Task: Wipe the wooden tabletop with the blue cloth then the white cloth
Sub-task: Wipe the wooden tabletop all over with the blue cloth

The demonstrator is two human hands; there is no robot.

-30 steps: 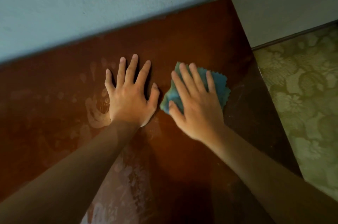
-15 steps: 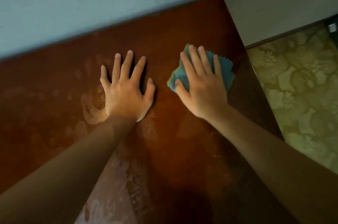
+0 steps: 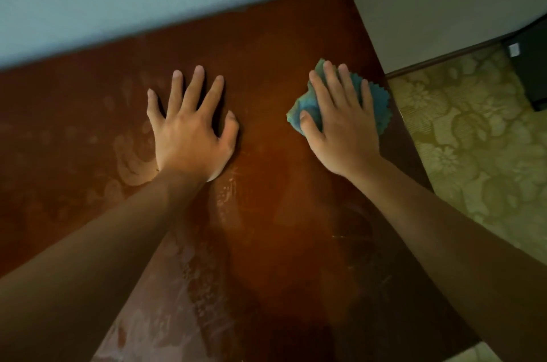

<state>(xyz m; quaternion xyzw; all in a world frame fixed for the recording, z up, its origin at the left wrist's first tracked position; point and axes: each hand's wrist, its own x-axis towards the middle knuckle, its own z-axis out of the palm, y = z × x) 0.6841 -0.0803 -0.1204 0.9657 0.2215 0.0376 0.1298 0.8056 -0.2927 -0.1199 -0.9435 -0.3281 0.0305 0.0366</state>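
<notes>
Both hands lie flat with fingers spread: the left hand [image 3: 192, 136] rests bare on the wooden tabletop [image 3: 266, 30], grasping nothing, while the right hand [image 3: 340, 125] presses the blue cloth [image 3: 380, 101] down near the table's right edge. Soft, light and bunched, the cloth likely slides best under a broad palm.

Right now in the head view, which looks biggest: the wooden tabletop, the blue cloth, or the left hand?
1. wooden tabletop, by far the largest.
2. left hand.
3. blue cloth, though the right hand pressing on it hides much of it, so this ranking is unsure.
</notes>
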